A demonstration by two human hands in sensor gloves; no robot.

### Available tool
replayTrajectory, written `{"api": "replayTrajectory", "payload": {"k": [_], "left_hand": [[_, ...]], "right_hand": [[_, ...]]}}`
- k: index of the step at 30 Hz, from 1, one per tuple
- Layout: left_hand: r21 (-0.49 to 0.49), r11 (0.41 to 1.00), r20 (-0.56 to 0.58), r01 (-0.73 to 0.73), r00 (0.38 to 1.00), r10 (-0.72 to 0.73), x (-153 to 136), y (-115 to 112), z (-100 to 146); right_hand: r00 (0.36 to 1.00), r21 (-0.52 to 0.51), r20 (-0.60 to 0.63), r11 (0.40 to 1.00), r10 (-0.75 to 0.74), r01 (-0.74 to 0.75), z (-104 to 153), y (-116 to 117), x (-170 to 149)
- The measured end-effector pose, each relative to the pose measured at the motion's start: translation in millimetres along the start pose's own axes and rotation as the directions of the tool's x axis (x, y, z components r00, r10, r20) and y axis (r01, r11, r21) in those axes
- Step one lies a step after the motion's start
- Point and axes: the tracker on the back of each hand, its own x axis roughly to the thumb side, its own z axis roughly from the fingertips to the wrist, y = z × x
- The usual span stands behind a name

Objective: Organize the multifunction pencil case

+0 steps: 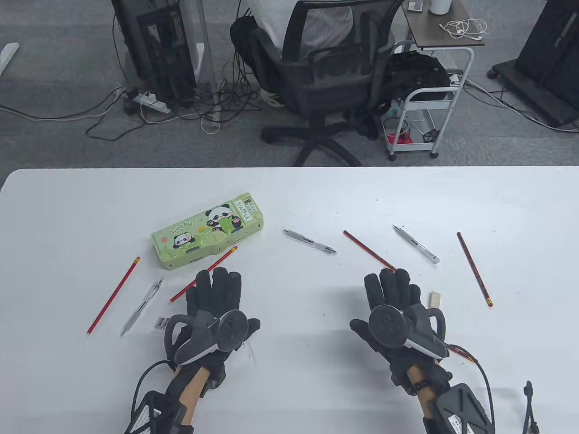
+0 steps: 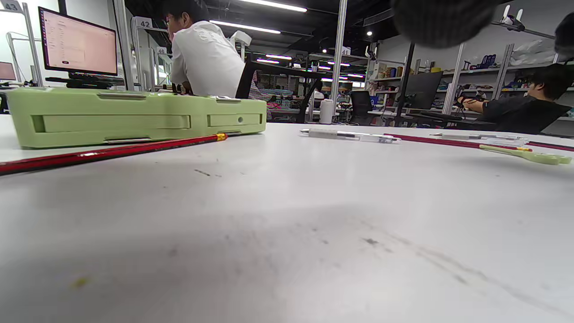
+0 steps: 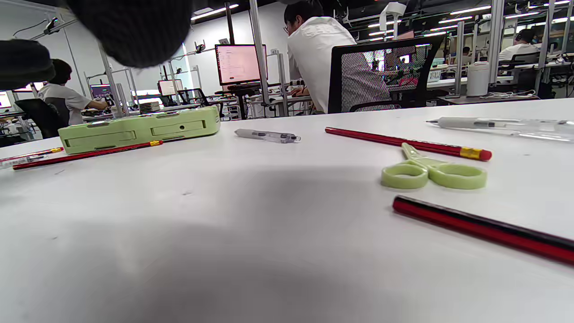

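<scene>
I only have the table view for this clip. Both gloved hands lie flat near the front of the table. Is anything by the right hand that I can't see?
Observer: Yes. The right wrist view shows pale green scissors lying on the table, handles toward the camera, blades toward a red pencil.
Operator: Is the right hand holding them?
Observer: No. The right hand is not on them; its fingers show only at that view's top left, away from the scissors.
Operator: And the pencil case's near side?
Observer: In the left wrist view the pencil case has two recessed side panels, both sitting flush.
</scene>
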Motion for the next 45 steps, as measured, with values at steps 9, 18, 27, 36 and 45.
{"api": "replayTrajectory", "payload": {"k": [9, 18, 27, 36, 45], "left_hand": [[-0.005, 1.000, -0.002, -0.008, 1.000, 0.008, 0, -1, 1], [-0.013, 1.000, -0.006, -0.013, 1.000, 0.013, 1, 0, 1], [-0.023, 0.999, -0.026, -0.029, 0.999, 0.029, -5, 1, 0], [-0.032, 0.992, -0.093, -0.121, 0.989, 0.117, -26, 17, -13], [-0.115, 0.981, -0.286, -0.154, 0.951, 0.115, -94, 41, -65]], "right_hand": [[1.000, 0.006, 0.011, 1.000, 0.004, -0.004, 1, 1, 2], [1.000, -0.002, 0.011, 1.000, -0.002, 0.002, 1, 1, 0], [1.000, -0.001, 0.006, 1.000, -0.006, 0.006, 1, 2, -2], [1.000, -0.012, 0.001, 1.000, -0.016, 0.016, 2, 0, -4], [1.000, -0.002, -0.011, 1.000, -0.021, 0.021, 0, 1, -9]]}}
